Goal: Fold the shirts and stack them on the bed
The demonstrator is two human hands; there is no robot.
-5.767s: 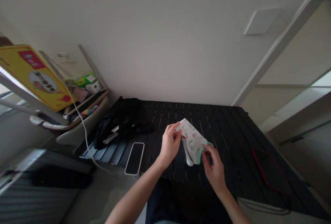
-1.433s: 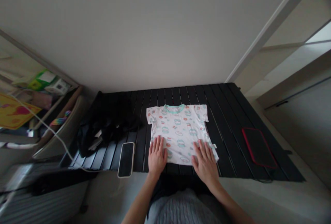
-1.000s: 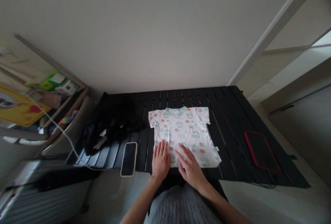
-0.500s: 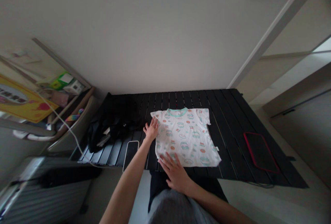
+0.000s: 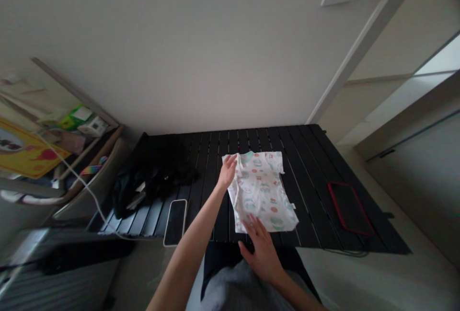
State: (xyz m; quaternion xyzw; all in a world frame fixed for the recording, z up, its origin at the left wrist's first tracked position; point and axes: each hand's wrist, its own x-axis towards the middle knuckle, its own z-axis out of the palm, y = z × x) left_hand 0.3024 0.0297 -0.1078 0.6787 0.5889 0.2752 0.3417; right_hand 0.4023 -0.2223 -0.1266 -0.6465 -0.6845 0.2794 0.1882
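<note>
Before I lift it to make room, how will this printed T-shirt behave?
The T-shirt looks thin and floppy: one side lies folded flat over itself. Probably light, and likely to sag when lifted, not hold its shape.

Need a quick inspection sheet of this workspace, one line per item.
Surface: black slatted table.
Job's things: white printed T-shirt with mint collar, lying on the table, one side turned over.
Clutter: black clothing pile, smartphone, red-edged dark tablet or case.
Grips: left hand at the T-shirt's top edge; right hand at its hem, fingers spread.
Cables: white cable at left; thin dark cable below the table's near edge.
Surroundings: white wall, yellow printed sign.
</note>
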